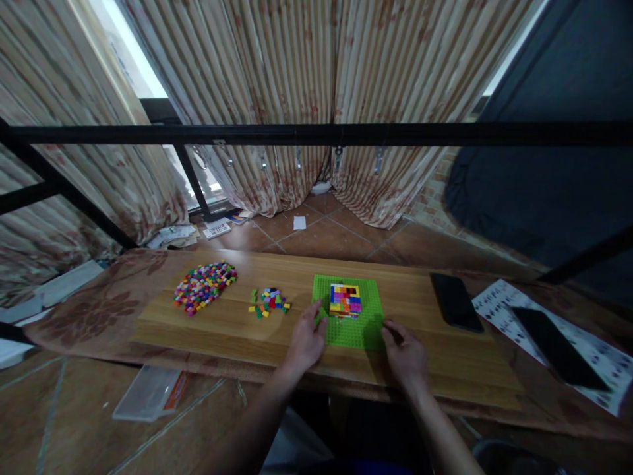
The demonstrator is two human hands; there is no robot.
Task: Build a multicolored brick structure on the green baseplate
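A green studded baseplate (368, 333) lies on the wooden board, bearing a low multicoloured block of small bricks (345, 301). My left hand (309, 336) is at the plate's left edge, thumb and fingers closed round something green and too small to make out. At the right edge of the plate is my right hand (405, 351), its fingers bent and pinched together at the plate's edge; whether a small piece is between them is hidden. A small group of loose bricks (270, 302) is left of the plate.
A larger heap of coloured bricks (204, 286) lies further left on the wooden board (198, 333). To the right are a black phone (455, 301) and a printed sheet (502, 307) under another dark device (558, 346). A black rail (306, 134) crosses beyond the board.
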